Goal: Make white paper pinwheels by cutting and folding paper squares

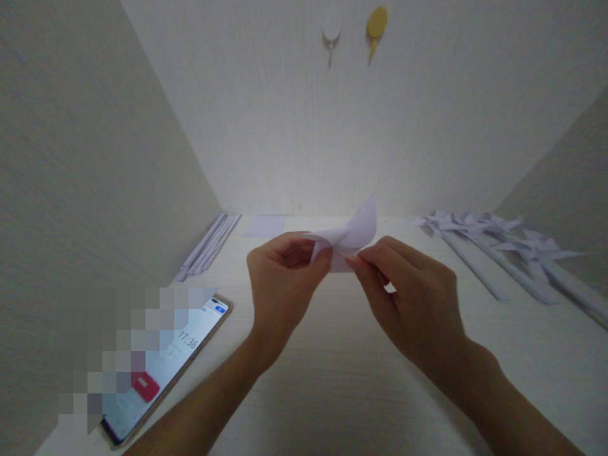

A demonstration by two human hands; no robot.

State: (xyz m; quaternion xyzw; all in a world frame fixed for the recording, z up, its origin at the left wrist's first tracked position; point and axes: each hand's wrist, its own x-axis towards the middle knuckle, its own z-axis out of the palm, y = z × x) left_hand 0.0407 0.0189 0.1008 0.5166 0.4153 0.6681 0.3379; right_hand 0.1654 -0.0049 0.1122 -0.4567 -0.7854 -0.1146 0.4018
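A pale lilac paper pinwheel (pixel 363 225) is held up above the table, its blades curled toward the middle. My left hand (pixel 285 275) grips it from the left, thumb pressed close to its centre and the other fingers behind it. From the right, my right hand (pixel 411 285) pinches with thumb and forefinger at the pinwheel's lower edge. Whether something small also sits between those fingertips I cannot tell. Part of the paper is hidden behind the fingers.
Several rolled paper sticks (pixel 209 248) lie at the left wall, beside a flat paper sheet (pixel 265 226). A phone (pixel 178 354) rests at the front left. Several finished pinwheels on sticks (pixel 479 253) lie at the right. Two hooks (pixel 377 24) are on the back wall.
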